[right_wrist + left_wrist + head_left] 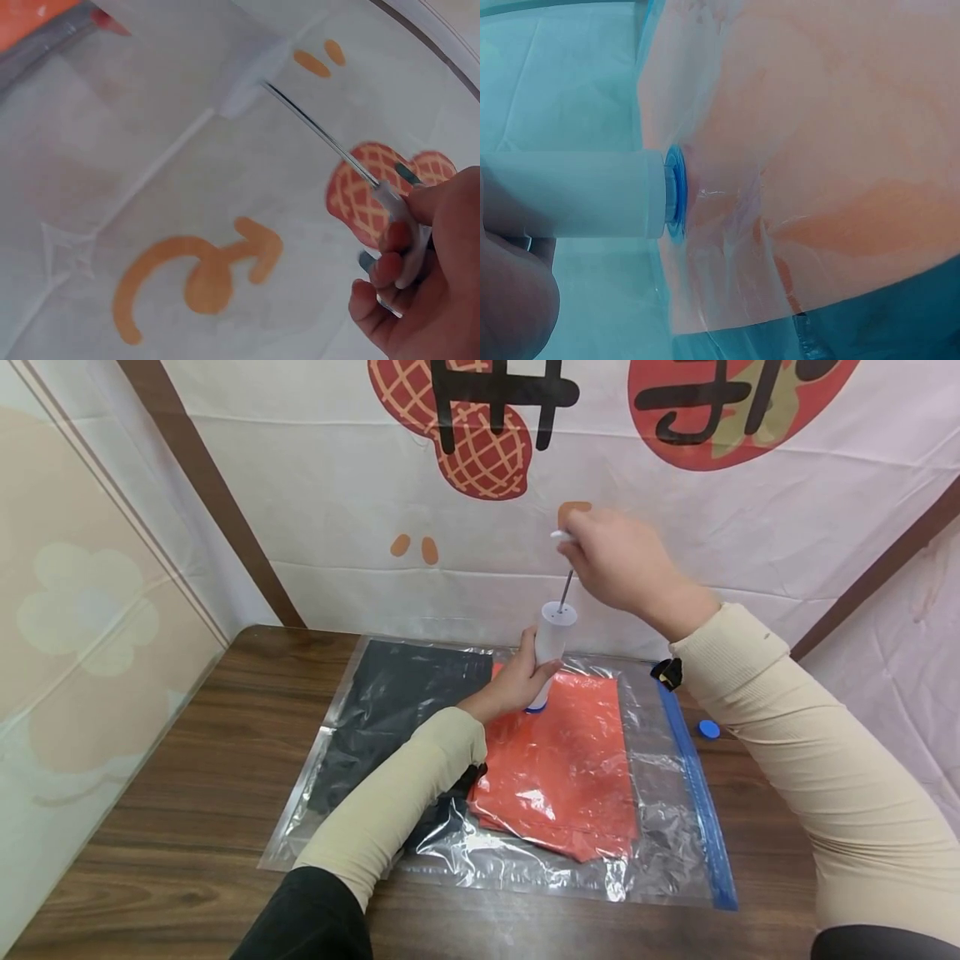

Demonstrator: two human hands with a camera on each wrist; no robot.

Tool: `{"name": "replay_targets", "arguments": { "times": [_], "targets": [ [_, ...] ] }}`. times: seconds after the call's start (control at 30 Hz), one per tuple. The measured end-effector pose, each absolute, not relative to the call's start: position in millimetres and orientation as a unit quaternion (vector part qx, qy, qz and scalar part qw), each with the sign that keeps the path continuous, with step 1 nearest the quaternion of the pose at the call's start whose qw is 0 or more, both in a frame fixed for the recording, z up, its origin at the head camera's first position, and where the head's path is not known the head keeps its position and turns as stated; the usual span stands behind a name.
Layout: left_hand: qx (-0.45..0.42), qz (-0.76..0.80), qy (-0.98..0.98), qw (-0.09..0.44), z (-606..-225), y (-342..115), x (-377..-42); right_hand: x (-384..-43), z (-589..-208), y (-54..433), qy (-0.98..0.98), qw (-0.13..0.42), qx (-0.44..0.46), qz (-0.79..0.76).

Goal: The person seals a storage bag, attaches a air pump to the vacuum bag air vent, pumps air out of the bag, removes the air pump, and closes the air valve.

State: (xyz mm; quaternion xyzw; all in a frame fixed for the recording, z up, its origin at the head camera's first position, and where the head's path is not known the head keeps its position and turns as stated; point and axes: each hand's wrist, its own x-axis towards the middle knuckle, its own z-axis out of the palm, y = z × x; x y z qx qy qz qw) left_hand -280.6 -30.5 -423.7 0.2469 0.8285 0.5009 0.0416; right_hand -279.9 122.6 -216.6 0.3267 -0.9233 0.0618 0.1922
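My left hand grips the white barrel of a hand pump, which stands slightly tilted over a clear vacuum storage bag. At its base, a blue valve ring sits against the bag's film in the left wrist view. High above, my right hand holds the pump's white handle, fingers curled round it. A long stretch of the thin metal rod shows between handle and barrel. Inside the bag lie folded orange-red cloth and dark cloth.
A small blue cap lies on the wooden table, right of the bag's blue zip edge. Behind the table hangs a white printed curtain, close to the bag's far edge.
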Motion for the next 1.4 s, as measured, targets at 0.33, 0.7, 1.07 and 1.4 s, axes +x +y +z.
{"name": "replay_targets", "arguments": {
  "times": [0.33,0.7,1.07,1.4],
  "targets": [
    [0.255,0.508,0.822,0.041,-424,-30,-281,-280,-256,120,-0.935,0.128,0.331,0.016],
    [0.261,0.509,0.819,0.039,-425,-31,-282,-280,-261,119,-0.936,0.12,0.329,0.014],
    [0.252,0.506,0.824,0.036,-426,-32,-281,-282,-218,120,-0.929,0.168,0.318,0.093],
    [0.251,0.497,0.83,0.037,-427,-31,-281,-280,-192,120,-0.898,0.278,0.309,0.147]
  ]
}}
